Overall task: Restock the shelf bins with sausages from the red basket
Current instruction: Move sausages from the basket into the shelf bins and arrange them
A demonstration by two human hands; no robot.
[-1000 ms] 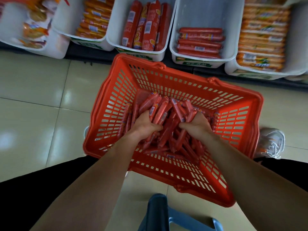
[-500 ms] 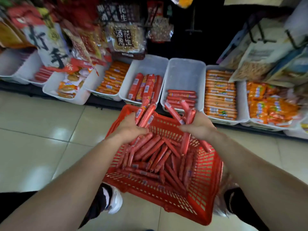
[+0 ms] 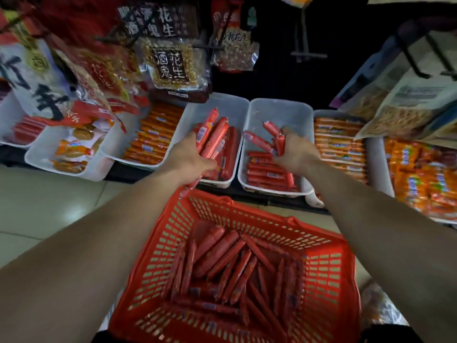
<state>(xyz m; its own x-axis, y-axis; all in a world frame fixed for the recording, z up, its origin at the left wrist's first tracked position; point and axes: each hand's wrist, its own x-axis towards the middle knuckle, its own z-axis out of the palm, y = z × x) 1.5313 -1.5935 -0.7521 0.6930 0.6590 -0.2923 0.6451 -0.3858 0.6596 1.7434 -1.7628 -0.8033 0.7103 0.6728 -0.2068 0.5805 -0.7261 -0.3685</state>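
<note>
Seen from a head-worn camera looking down, a person's two bare arms reach forward over a red basket (image 3: 329,263) on the shop floor toward a row of white plastic bins on a low shelf. The left hand (image 3: 190,157) is closed around a bundle of thick red sausages (image 3: 212,134), fingers wrapped about their lower halves so the upper ends fan out over the left white bin (image 3: 237,105), which already holds the same thick kind standing lengthwise. One end of the bundle sticks out below the fist, just above the basket's far rim. The right hand (image 3: 296,152) is curled shut on a few thinner red sausages (image 3: 269,139), their ends splayed up and leftward, over the neighbouring right white bin (image 3: 277,107), where thin sausages lie stacked crosswise at the near end and the far half is bare. Each hand appears to carry the size that matches the bin beneath it, so sorting seems to be the reason for the split grip. Holding the sticks at one end likely lets them be laid down in line with what is already there. Many more sausages (image 3: 230,263) remain loose in the basket, so the restocking looks far from finished. Orange-wrapped sausage packs (image 3: 338,142) fill the bin to the right, and hanging peanut bags (image 3: 170,63) crowd the space above the bins.
</note>
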